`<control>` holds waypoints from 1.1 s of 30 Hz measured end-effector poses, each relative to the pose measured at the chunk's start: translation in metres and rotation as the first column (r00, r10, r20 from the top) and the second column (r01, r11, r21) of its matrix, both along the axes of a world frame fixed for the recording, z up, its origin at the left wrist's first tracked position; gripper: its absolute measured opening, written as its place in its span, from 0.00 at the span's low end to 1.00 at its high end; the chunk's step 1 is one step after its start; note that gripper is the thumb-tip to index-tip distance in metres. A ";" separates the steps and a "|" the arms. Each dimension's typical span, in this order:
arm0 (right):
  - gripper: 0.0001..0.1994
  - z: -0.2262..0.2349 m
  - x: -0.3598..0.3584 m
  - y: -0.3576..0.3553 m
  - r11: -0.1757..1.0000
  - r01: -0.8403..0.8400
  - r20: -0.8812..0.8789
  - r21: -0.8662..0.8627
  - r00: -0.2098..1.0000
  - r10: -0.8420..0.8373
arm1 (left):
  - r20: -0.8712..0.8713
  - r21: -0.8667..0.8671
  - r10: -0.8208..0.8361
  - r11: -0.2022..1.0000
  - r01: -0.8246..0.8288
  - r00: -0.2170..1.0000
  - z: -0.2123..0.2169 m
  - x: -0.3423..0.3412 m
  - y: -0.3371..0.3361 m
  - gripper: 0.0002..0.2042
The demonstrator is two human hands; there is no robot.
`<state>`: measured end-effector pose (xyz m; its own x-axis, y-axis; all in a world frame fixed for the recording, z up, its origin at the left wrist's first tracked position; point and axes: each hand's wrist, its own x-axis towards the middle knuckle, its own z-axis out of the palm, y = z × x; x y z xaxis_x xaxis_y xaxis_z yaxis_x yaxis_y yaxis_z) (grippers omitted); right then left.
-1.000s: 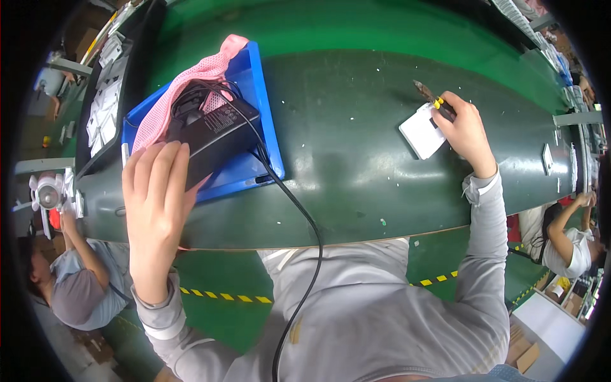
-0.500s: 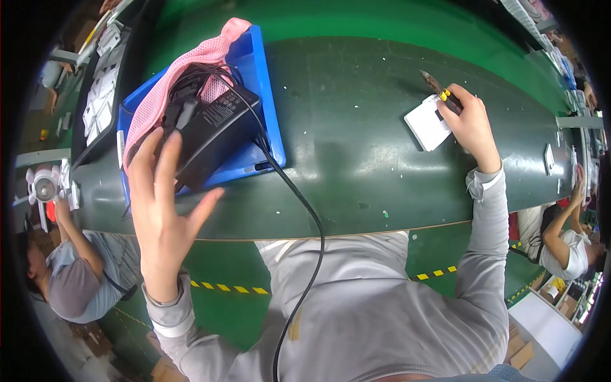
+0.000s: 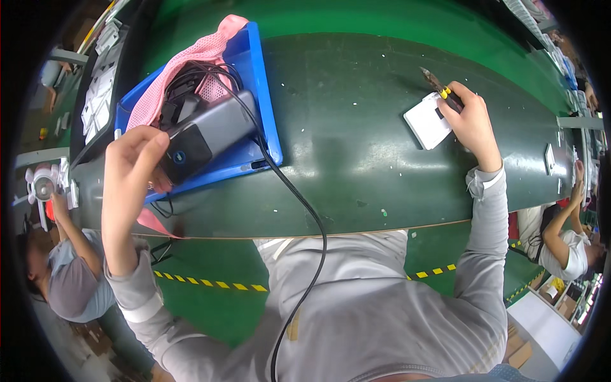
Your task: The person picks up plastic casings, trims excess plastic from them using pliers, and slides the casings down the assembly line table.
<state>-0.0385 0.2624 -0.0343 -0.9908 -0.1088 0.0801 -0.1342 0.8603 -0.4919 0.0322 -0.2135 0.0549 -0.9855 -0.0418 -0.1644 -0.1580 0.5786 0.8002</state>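
Head view: left hand (image 3: 130,169) was seen with fingers closed on a dark power adapter (image 3: 205,137) over the blue tray (image 3: 262,95); its black cable (image 3: 299,204) could be snagged. Right hand (image 3: 474,124) was closed around a yellow-collared tool (image 3: 439,86) beside a white block (image 3: 428,121) on the counter (image 3: 356,140), where a slip could mar it.

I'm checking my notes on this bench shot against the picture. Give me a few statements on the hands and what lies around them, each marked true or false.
1. The left hand grips a black device over the blue tray. True.
2. The right hand is empty. False: it holds a tool with a yellow band.
3. A white block lies by the right hand. True.
4. A black cable runs from the tray toward the person. True.
5. The cloth in the tray is green. False: it is pink.
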 end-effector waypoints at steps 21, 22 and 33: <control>0.05 0.017 0.027 -0.092 0.476 0.091 0.171 -0.875 0.977 0.126 | -0.854 0.166 -0.145 0.834 0.525 0.500 -0.065 -0.046 0.216 0.49; 0.05 0.023 0.030 -0.101 0.476 0.102 0.171 -0.874 0.980 0.104 | -0.890 0.134 -0.131 0.840 0.526 0.436 -0.065 -0.048 0.214 0.52; 0.12 0.015 0.034 -0.111 0.426 0.050 0.173 -0.903 0.951 0.256 | -0.624 0.575 0.020 0.688 0.442 0.781 -0.061 -0.039 0.211 0.43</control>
